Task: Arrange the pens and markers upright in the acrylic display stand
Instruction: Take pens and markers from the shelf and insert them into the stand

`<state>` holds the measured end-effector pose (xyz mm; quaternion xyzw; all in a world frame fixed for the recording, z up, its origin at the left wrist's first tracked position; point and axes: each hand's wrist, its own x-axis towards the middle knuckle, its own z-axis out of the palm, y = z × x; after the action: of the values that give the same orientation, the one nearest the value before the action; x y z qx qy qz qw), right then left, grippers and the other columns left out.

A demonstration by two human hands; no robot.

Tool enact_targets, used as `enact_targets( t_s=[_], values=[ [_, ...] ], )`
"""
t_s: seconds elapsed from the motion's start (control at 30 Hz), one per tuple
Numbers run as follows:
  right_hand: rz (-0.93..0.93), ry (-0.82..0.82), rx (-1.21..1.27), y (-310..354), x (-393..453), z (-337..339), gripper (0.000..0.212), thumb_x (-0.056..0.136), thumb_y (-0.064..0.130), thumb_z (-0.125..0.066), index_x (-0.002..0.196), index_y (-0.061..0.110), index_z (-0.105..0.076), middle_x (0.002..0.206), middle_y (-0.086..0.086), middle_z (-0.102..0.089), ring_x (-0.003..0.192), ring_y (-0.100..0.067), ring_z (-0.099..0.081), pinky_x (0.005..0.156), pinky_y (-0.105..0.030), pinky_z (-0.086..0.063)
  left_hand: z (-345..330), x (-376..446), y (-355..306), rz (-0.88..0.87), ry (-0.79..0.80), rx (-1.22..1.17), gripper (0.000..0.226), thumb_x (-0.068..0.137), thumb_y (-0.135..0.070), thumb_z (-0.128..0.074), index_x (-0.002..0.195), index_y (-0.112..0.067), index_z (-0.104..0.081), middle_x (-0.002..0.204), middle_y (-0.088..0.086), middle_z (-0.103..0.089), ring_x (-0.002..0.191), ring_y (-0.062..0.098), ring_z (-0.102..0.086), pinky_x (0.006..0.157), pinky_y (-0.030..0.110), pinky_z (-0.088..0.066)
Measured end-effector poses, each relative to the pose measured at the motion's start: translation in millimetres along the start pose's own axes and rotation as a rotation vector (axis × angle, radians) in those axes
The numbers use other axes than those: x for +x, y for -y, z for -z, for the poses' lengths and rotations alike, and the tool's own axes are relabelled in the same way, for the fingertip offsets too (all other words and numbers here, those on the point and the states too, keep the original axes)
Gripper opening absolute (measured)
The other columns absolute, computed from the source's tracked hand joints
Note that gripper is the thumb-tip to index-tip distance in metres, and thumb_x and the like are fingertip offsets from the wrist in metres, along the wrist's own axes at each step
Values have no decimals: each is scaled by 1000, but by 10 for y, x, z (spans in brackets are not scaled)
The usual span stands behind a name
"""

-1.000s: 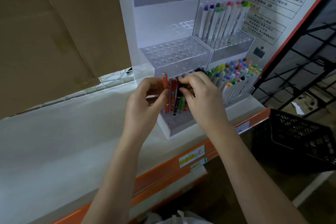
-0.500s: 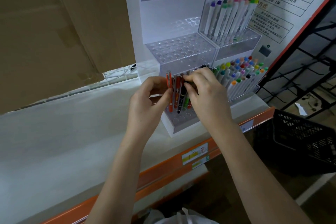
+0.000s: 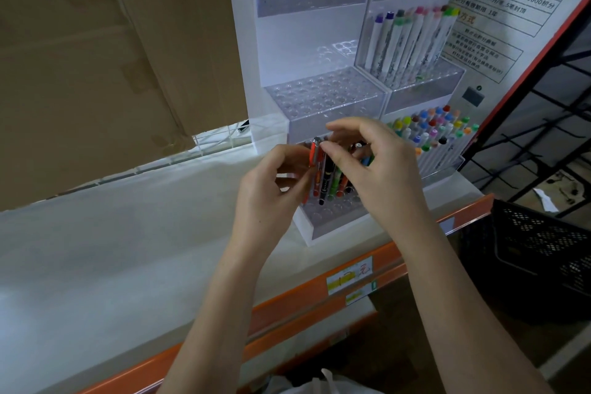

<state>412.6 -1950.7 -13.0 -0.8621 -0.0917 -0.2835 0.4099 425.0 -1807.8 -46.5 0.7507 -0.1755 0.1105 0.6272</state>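
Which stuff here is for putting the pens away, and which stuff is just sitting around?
For the job: pens, clear stand, left hand, right hand.

Just there: cardboard, black crate, printed sign, price labels.

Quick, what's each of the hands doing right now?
Left hand: holds the bundle of pens against the stand's bottom tier.
Right hand: pinches the top of the orange pen in that bundle.

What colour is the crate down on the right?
Black. The crate shows in the head view.
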Motion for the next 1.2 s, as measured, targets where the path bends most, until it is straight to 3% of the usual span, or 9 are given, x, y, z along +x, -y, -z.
enact_targets(
  t_s=[0.23,0.47,0.57,0.67,0.87,1.2],
  values=[
    [-52,73,206,84,-19,-2,13,88,23,-62,100,19,-66,93,7,-66,87,-2,-61,77,-15,-50,-24,0,2,2,6,13,21,84,2,-64,91,-18,-62,80,-9,-66,73,8,-63,66,15,-49],
    [70,-7,19,38,56,-69,17,83,13,-68,99,8,-68,88,5,-64,85,-5,-60,76,-12,-50,-3,30,44,27,30,48,20,87,-7,-63,87,-27,-61,81,-10,-67,76,7,-63,66,15,-48],
    [73,-74,-2,1,83,-38,17,85,11,-66,101,7,-67,90,7,-62,87,-5,-59,77,-12,-50,104,36,134,87,18,178,22,89,-12,-61,86,-34,-60,85,-15,-67,78,-1,-62,65,10,-47],
    [53,-80,-32,-56,91,-24,20,86,11,-66,105,8,-65,93,8,-61,90,-2,-57,78,-13,-50,237,32,269,187,2,346,13,91,-18,-58,90,-29,-63,87,-18,-66,79,-3,-60,65,7,-42],
    [73,-119,-70,-113,44,-91,16,86,11,-65,101,6,-64,94,9,-59,88,-4,-58,78,-22,-53,325,111,524,167,29,829,16,93,-26,-49,98,-20,-64,95,-4,-63,91,18,-58,73,31,-44],
    [205,-105,-237,-212,-48,-298,9,83,8,-66,89,2,-65,86,-9,-66,73,-18,-63,62,-31,-55,209,248,658,93,179,1028,23,94,-26,-46,106,-15,-62,100,3,-63,100,24,-55,71,32,-42]
  ],
)
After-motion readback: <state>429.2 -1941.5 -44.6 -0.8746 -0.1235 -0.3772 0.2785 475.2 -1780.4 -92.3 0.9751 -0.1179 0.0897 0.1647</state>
